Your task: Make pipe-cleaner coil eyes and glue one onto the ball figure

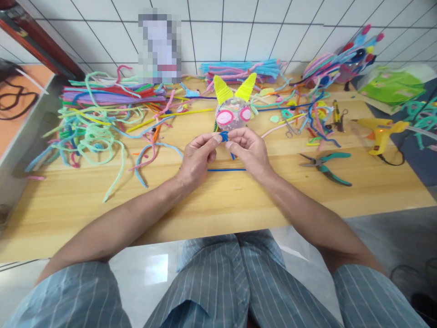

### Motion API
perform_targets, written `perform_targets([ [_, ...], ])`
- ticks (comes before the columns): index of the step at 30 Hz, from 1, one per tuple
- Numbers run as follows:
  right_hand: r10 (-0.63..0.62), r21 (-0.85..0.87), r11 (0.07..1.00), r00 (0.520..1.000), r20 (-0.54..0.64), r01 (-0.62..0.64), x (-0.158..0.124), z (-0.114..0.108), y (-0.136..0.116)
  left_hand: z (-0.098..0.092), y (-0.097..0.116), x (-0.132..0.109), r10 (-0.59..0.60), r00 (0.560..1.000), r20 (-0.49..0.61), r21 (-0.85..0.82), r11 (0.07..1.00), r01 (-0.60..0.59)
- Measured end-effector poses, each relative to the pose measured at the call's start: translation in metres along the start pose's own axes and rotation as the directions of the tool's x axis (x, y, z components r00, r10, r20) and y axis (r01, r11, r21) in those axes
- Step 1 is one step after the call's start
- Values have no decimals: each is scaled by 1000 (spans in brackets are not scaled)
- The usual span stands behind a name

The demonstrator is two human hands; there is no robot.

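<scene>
Between the fingertips of both hands is a small coiled piece of blue pipe cleaner (224, 136); a short blue end hangs below it. My left hand (200, 155) pinches its left side, and my right hand (251, 152) pinches its right side. Just behind the hands stands a clear round figure (233, 105) with yellow pointed ears (223, 89) and pink-and-white oval eyes (225, 117). A straight blue pipe cleaner (226, 170) lies on the table under my wrists.
Loose green, blue and pink pipe cleaners (99, 146) spread over the left side. Bundles (244, 69) lie along the tiled wall. Pliers (324, 166) and a yellow glue gun (380, 134) rest on the right, near small scissors (290, 129). Another decorated figure (355, 64) stands at back right.
</scene>
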State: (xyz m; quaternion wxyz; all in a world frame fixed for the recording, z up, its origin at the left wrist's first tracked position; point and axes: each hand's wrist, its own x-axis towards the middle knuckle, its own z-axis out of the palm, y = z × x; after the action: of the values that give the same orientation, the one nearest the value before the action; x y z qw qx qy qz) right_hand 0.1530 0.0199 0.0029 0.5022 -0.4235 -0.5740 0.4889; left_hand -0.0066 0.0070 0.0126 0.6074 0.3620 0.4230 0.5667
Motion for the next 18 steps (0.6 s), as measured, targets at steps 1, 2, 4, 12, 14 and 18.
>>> perform_targets([
  [1,14,23,1000,1000,3,-15,1,-1,1,0,1,0,-15,1000,11,-5,1000,15],
  [2,24,42,999,1000,1,-24,2,-1,1,1,2,-1,-27,999,25,-14,1000,28],
  [4,33,69,997,999,-3,-33,3,-2,1,1,3,-1,-46,998,50,-39,998,48],
  [12,26,29,999,999,-38,-25,4,-6,-5,2,3,1,-49,996,72,-2,999,49],
  [14,35,1,999,998,-44,-35,6,-9,-8,-1,2,3,-17,994,106,31,999,13],
  [18,38,-29,999,999,-6,-38,9,-15,-14,-9,1,12,24,980,198,89,995,-43],
])
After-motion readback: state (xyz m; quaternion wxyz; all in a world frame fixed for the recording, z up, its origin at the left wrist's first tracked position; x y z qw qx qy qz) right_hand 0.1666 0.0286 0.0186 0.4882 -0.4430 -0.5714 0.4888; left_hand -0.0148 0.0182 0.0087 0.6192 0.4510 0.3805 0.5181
